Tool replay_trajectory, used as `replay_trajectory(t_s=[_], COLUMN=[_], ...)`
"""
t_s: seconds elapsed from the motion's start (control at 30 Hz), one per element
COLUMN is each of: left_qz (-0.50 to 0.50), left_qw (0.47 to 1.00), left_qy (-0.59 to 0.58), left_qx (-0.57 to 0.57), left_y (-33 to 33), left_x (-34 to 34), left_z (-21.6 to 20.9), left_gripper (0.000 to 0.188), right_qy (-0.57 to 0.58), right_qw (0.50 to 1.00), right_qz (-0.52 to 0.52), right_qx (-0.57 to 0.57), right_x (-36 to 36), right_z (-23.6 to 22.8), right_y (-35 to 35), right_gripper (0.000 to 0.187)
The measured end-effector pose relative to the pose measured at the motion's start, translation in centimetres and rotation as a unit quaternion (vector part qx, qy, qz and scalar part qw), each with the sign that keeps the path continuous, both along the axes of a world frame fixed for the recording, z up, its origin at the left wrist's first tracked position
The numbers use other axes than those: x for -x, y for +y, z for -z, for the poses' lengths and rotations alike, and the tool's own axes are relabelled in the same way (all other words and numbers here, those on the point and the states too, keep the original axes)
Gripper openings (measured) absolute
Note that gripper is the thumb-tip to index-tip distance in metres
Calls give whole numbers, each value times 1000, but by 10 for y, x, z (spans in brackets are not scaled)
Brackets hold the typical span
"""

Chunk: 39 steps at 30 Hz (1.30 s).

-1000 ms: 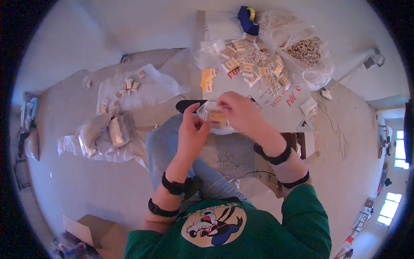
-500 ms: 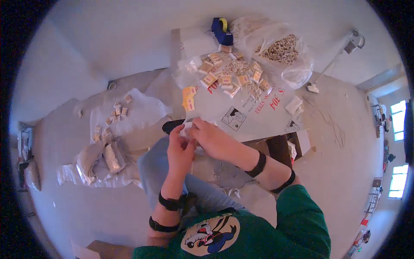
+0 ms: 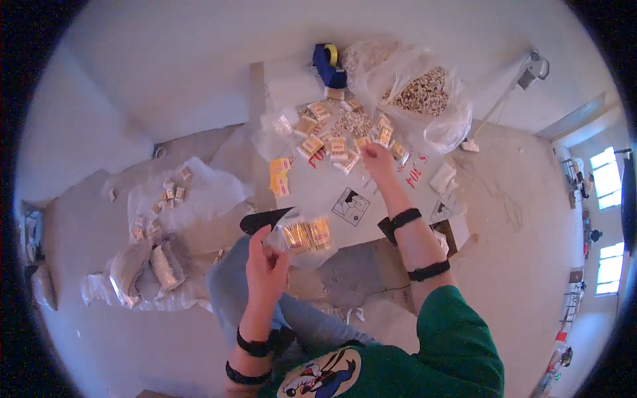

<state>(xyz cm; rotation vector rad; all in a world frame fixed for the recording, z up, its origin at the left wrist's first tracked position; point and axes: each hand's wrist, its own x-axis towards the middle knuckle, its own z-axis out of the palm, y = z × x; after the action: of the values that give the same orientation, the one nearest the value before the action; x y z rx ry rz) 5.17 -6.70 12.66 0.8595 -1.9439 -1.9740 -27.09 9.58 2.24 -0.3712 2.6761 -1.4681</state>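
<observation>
My left hand [image 3: 267, 262] is closed on the edge of a clear plastic bag [image 3: 320, 257], in front of my knees. Inside the bag lie small packs of short sticks [image 3: 306, 233] with yellowish labels. Farther out, my right hand [image 3: 379, 162] reaches over the sheet-covered work surface [image 3: 312, 199]. Its fingers are pinched at a small pack [image 3: 362, 142] on the near side of a heap. More such packs [image 3: 337, 146] lie around loose short sticks [image 3: 353, 123]. A folded yellow card [image 3: 279, 178] lies to the left of the heap.
Behind the heap stand a blue tape dispenser [image 3: 328, 69] and a large clear bag of loose sticks [image 3: 424, 93]. On the floor at left, plastic sheeting [image 3: 212, 192] carries several packs and filled bags [image 3: 166, 265]. A black flat object [image 3: 262, 220] lies beside my left hand.
My right hand has left the bag near my left hand and moved out to the heap of packs. The bag in my left hand now shows its packs. My view has shifted slightly.
</observation>
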Motion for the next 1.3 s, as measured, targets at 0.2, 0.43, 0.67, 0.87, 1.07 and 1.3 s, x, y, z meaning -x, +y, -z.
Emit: replay_trajectory(t_s=[0.2, 0.43, 0.67, 0.87, 1.07, 1.3], left_qz=[2, -10, 11, -15, -45, 81], left_qw=[999, 995, 992, 996, 913, 879], left_qy=[-11, -23, 21, -21, 27, 33], left_qx=[50, 101, 124, 87, 404, 469], left_y=[-5, -7, 8, -2, 1, 14], left_x=[-2, -5, 12, 3, 9, 22], left_z=[13, 0, 13, 6, -14, -11], left_gripper=[49, 52, 50, 50, 50, 32], right_qy=[77, 37, 50, -128, -98, 75], right_qw=[979, 944, 978, 979, 940, 949], right_qz=[30, -20, -28, -128, -247, -280], right_qx=[-185, -329, -203, 92, 213, -122], right_x=[52, 18, 57, -46, -154, -192], right_z=[55, 37, 62, -55, -144, -126], right_y=[14, -70, -34, -41, -9, -12], right_gripper=[24, 67, 64, 39, 48, 48])
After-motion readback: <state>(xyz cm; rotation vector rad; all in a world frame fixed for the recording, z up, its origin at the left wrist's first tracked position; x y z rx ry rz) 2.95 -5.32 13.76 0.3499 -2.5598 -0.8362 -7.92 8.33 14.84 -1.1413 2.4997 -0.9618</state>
